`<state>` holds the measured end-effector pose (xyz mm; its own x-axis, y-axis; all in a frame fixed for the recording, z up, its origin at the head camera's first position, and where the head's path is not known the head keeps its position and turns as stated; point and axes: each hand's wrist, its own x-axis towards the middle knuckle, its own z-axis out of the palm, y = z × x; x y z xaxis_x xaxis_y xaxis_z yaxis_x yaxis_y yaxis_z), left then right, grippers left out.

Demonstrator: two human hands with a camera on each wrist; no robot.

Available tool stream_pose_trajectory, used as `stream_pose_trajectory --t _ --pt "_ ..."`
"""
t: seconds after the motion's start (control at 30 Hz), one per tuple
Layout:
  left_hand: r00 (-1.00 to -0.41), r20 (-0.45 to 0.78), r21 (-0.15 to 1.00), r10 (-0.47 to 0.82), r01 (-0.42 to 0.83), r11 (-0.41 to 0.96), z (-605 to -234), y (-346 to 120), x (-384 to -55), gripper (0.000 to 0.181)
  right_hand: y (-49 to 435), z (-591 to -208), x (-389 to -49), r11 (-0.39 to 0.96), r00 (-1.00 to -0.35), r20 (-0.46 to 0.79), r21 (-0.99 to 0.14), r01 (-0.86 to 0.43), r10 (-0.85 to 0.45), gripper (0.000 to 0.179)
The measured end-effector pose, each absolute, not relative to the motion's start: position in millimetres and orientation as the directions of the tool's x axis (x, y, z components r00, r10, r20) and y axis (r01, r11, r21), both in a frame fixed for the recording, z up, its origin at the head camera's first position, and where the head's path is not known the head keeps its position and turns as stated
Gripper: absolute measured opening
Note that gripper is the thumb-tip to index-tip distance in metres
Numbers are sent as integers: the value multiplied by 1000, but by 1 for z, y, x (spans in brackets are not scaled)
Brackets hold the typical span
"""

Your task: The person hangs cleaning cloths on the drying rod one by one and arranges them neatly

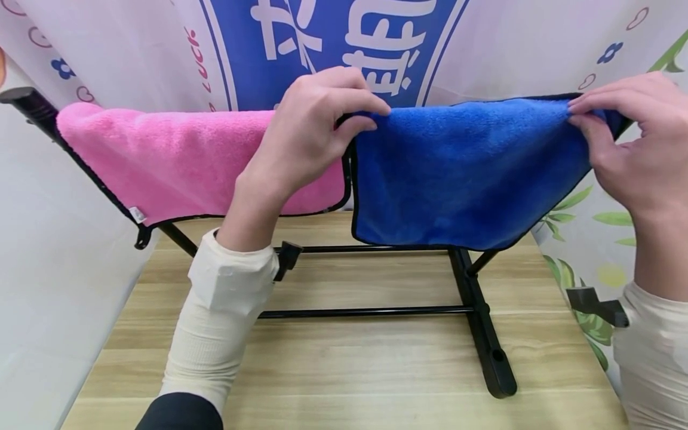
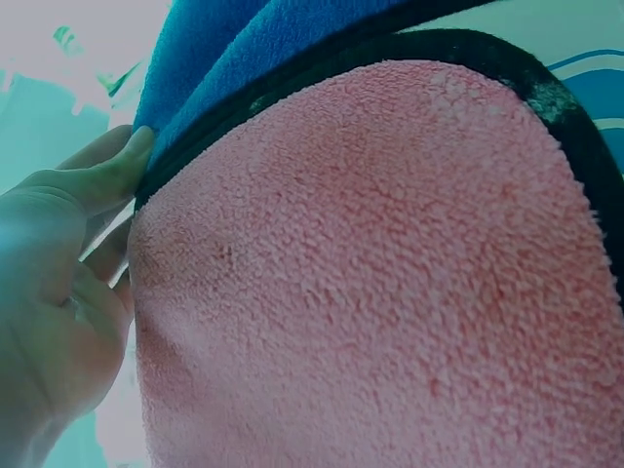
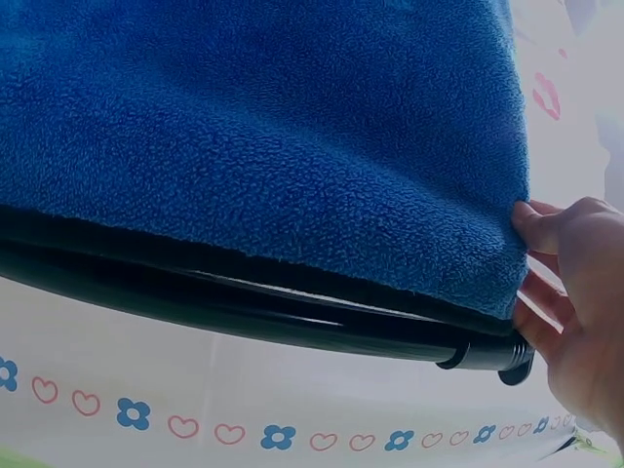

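A blue towel (image 1: 462, 179) with black edging hangs over the right half of a black rack (image 1: 473, 310). My left hand (image 1: 317, 119) pinches its upper left edge between thumb and fingers, in front of a pink towel (image 1: 204, 161) draped over the left half. In the left wrist view, the thumb (image 2: 141, 146) lies on the blue cloth beside the pink one. My right hand (image 1: 639, 137) pinches the blue towel's upper right edge; the right wrist view shows those fingertips (image 3: 526, 216) at its fold, near the rail's end. The rail under both towels is mostly covered.
The rack stands on a wood-grain table (image 1: 344, 370), its foot (image 1: 500, 376) pointing towards me. Behind it hangs a printed curtain (image 1: 145, 54) with a blue panel (image 1: 344, 48). A black end cap (image 1: 24, 98) sticks out at the far left.
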<state>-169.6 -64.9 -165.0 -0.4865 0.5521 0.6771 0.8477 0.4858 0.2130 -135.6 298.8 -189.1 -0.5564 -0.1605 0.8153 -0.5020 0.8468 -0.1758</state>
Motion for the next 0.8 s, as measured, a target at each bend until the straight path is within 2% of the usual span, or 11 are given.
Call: stream_pose_trajectory --t 0.23,0.4,0.6,0.8 --pt "-523 667 228 531 822 522 -161 -61 -171 19 294 -184 -139 872 -561 817 -172 -459 -134 32" --pt "-523 673 225 524 819 528 -161 -58 -174 21 291 -183 -141 890 -565 819 -180 -419 -100 32" --pt "-464 731 200 500 847 493 -162 -55 -178 21 290 -182 -142 891 -572 818 -217 -399 -57 33" --pt "-387 804 142 451 862 487 -161 -52 -182 21 290 -180 -147 891 -550 834 -214 -400 -47 44"
